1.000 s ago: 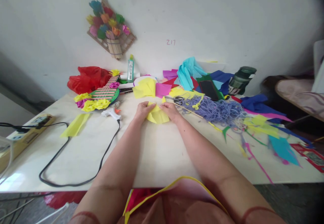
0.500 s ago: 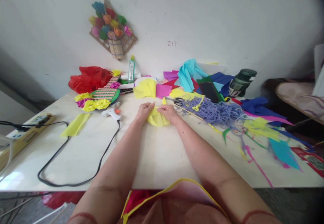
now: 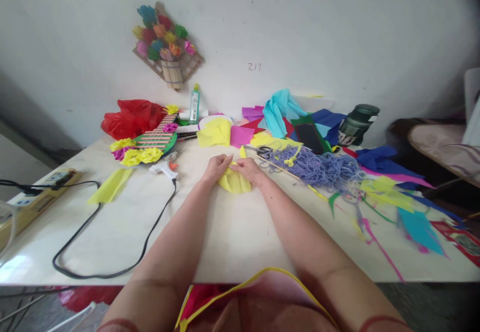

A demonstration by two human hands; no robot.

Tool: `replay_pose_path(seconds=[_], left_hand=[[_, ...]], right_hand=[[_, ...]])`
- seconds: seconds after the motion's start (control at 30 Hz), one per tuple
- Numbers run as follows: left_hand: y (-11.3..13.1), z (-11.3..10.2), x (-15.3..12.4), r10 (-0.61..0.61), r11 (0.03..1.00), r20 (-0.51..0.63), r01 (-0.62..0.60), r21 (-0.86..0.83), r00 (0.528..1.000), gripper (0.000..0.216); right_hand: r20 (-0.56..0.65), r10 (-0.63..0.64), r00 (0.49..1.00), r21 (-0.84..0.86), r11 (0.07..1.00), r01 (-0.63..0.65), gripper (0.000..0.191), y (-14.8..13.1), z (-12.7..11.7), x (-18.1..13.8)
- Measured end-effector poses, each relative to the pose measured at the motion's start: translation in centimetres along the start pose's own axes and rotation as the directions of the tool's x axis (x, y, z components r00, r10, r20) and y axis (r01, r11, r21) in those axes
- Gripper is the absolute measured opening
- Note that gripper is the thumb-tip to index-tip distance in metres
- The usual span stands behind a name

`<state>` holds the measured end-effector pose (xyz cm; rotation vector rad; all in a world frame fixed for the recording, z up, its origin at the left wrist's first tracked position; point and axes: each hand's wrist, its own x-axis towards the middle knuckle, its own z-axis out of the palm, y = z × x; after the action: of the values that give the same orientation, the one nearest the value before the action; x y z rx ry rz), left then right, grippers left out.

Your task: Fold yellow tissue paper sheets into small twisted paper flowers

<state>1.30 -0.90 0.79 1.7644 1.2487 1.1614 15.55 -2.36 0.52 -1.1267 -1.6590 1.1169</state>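
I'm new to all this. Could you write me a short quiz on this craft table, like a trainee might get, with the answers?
1. What do the left hand and the right hand both hold?
2. True or false: the glue gun lies nearer the left hand than the right.
3. Fill in: the flower bouquet is up on the ____.

Key:
1. Yellow crepe paper
2. True
3. Wall
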Motion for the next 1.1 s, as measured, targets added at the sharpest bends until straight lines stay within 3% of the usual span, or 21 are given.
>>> replay_pose_path(seconds=[0.1,0.27,0.47,1.1], left_hand=[[-0.32,-0.06,0.12,0.005,1.000,-0.001,-0.005,-0.002,1.000,0.041],[-0.32,-0.21,0.00,-0.051,0.995,-0.003,0.050,-0.084,0.999,0.042],[-0.38,-0.33,-0.05,-0.065,0.992,0.002,0.065,-0.110,0.998,0.044],[-0.42,-0.60,-0.18,-0.110,0.958,-0.054,0.092,-0.271,0.992,0.044]], right_hand=[[-0.002,0.026,1.000,0.036,0.999,-0.026,0.042,-0.21,0.09,-0.09],[0.118,0.095,0.988,0.167,0.979,-0.114,0.030,-0.50,0.16,-0.27],[0.093,0.065,0.994,0.112,0.991,-0.076,0.029,-0.57,0.19,-0.26],[0.108,0.087,0.990,0.264,0.958,-0.112,0.032,-0.44,-0.24,-0.47]])
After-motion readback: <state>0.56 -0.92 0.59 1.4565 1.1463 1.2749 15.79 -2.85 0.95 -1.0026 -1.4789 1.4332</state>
